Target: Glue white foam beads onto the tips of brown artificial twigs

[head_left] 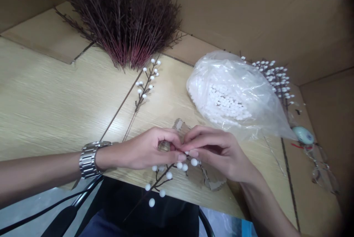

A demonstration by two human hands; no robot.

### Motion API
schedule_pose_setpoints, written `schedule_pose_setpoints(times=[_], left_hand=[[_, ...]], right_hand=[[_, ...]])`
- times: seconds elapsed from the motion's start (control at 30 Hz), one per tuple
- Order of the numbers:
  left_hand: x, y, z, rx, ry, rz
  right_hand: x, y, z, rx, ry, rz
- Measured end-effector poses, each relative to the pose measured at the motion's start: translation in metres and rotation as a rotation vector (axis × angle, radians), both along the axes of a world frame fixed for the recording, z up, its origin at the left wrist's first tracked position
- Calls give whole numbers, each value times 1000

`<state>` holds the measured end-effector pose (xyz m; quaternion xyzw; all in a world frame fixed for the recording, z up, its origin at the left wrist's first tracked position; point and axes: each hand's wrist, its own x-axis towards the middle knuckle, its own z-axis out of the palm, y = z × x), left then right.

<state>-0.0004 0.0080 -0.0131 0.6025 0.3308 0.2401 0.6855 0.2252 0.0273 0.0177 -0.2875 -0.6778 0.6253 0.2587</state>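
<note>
My left hand (155, 148), with a metal watch on the wrist, comes in from the left and pinches the upper part of a brown branch (157, 184) dotted with white berries. The branch slants down to the left past the table's front edge. My right hand (212, 148) meets it from the right; its thumb and finger are closed around a white berry at the branch's upper end, and the fingertips of both hands touch. Under the hands lies a torn piece of cardboard (215, 183). Another berried branch (144, 87) rests on the table beyond my left hand.
Bare dark twigs (132, 27) are heaped at the back left. A clear bag of white berries (229, 97) lies right of centre, with finished-looking berry branches (279, 82) behind it. Eyeglasses (318, 167) and a pale green oval object (303, 135) are at the right. Cardboard walls surround the table.
</note>
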Motion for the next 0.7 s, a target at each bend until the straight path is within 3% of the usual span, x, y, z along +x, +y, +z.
schedule_pose_setpoints(times=[0.3, 0.7], left_hand=[[1, 1, 0, -3, -14, 0], [1, 0, -3, 60, -24, 11]], right_hand=[[1, 1, -3, -27, 4, 10], [2, -1, -2, 148, -37, -17]])
